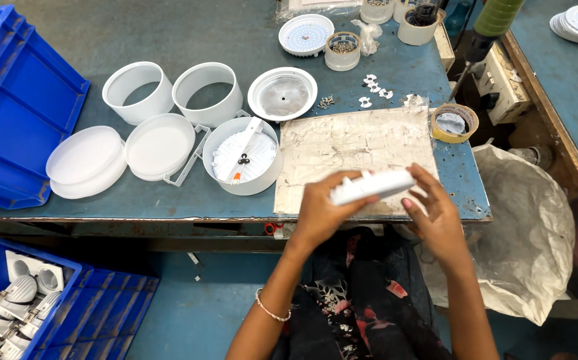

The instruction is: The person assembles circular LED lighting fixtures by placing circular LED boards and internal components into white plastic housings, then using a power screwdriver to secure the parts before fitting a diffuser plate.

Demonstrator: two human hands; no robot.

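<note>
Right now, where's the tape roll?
The tape roll lies flat near the right edge of the bench in the head view, just right of the worn metal sheet and beyond the right hand.

This is a small assembly workshop for round light fittings. A worn blue-green work surface [169, 27] carries many copies of the same parts: white plastic rings [137, 92], white diffuser discs [86, 160], a shallow housing [282, 95] and a round board dotted with small lamps [306, 33]. Loose screws [326, 102] and small white clips [375, 89] lie scattered, beside a cup of fasteners [342, 51] and a roll of tape [454, 123]. A powered screwdriver [485, 30] hangs over the surface. Blue plastic bins [15, 100] hold stock, one below filled with metal parts [9, 300].
</note>
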